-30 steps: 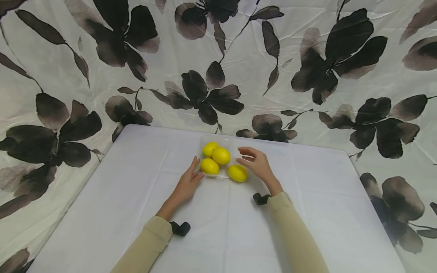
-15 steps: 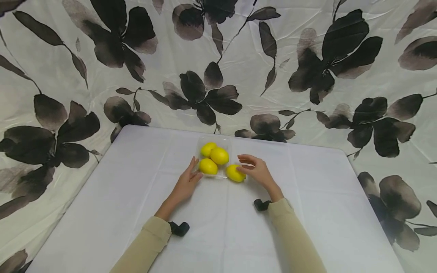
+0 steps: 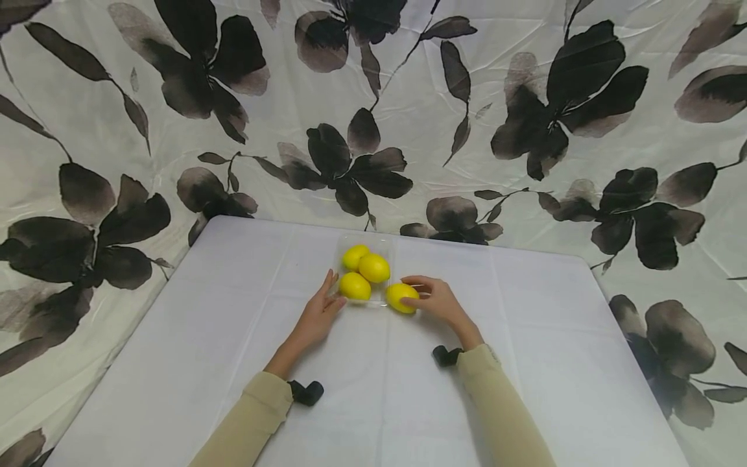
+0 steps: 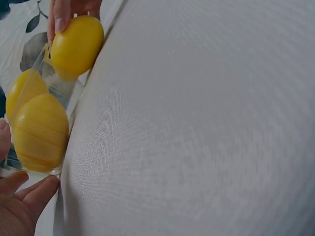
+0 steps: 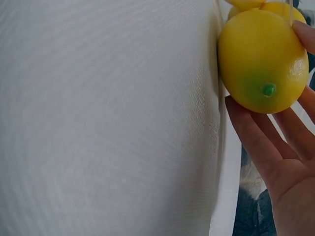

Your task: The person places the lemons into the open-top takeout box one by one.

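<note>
A clear plastic container holds three yellow lemons, among them a front one. My left hand rests against the container's left side, fingers extended along it and thumb by the front corner. In the left wrist view, those fingertips touch the container's lower corner. My right hand holds another lemon at the container's front right corner, outside its wall. The right wrist view shows that lemon close up, its green stem end towards me, with fingers around it.
A white cloth covers the table, whose back edge runs just behind the container. Beyond it hangs a floral fabric. Black wrist mounts sit by both beige sleeves.
My right hand has come down and left onto the loose lemon and now grips it. My left hand stays at the container's side.
</note>
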Demonstrator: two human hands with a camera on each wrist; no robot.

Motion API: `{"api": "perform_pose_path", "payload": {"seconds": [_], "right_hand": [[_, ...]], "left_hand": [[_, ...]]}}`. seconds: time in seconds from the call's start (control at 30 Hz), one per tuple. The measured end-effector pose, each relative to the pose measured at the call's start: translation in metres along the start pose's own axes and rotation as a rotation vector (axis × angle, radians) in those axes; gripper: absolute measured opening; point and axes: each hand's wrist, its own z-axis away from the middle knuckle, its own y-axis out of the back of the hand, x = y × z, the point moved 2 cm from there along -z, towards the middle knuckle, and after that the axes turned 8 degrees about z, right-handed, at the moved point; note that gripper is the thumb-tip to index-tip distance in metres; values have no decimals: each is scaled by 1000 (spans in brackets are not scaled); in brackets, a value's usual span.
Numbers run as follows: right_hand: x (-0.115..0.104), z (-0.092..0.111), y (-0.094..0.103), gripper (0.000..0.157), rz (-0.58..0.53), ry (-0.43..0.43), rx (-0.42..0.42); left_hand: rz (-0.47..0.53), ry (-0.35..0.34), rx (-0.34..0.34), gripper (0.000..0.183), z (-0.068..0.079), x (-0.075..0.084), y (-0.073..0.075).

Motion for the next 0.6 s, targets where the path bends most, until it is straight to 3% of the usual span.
{"api": "perform_pose_path", "payload": {"seconds": [0.13, 0.27, 0.43, 0.6], "right_hand": [[15, -3, -2, 50, 15, -17, 43], [16, -3, 2, 48, 33, -32, 95], [8, -6, 15, 48, 29, -28, 150], [-9, -14, 28, 49, 3, 35, 215]], "left_hand": [[3, 6, 2, 72, 1, 0, -1], [5, 20, 2, 72, 3, -1, -1], [12, 11, -4, 72, 3, -2, 0], [23, -14, -8, 72, 3, -1, 1]]}}
